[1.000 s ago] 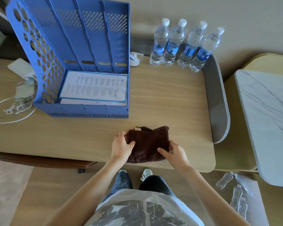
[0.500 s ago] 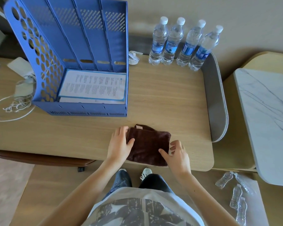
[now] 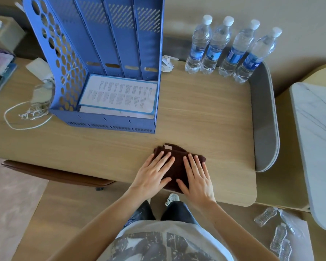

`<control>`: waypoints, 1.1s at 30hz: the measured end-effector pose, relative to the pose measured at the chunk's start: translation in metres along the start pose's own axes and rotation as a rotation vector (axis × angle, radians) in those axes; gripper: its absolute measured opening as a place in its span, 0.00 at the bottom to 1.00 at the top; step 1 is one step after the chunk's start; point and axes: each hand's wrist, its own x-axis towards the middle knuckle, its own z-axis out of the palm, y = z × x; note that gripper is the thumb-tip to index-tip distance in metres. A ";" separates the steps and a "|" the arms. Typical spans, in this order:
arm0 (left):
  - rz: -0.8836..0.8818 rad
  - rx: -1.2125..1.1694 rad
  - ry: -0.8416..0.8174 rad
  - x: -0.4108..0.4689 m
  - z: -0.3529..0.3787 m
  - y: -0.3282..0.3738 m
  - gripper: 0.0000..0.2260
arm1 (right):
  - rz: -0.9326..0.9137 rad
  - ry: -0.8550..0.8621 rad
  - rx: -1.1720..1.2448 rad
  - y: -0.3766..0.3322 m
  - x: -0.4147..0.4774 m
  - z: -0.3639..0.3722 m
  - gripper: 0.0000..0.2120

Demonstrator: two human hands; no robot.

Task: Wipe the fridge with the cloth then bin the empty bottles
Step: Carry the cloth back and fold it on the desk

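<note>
Fingers [image 3: 164,160] flat on brown cloth [image 3: 178,168]

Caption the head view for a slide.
Left hand and right hand press flat on the folded brown cloth on the desk; four water bottles stand at the back.

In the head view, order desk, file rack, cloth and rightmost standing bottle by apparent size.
1. desk
2. file rack
3. cloth and bottle: close; left hand and right hand partly hide the cloth.
</note>
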 end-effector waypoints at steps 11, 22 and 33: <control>-0.177 0.030 0.016 -0.034 -0.010 -0.056 0.30 | -0.172 -0.065 0.018 -0.054 0.054 0.015 0.35; -0.296 0.045 -0.034 -0.082 -0.031 -0.158 0.30 | -0.251 -0.126 0.001 -0.163 0.110 0.031 0.35; -0.377 0.000 -0.046 -0.091 -0.048 -0.175 0.29 | -0.263 -0.149 0.190 -0.188 0.123 0.017 0.29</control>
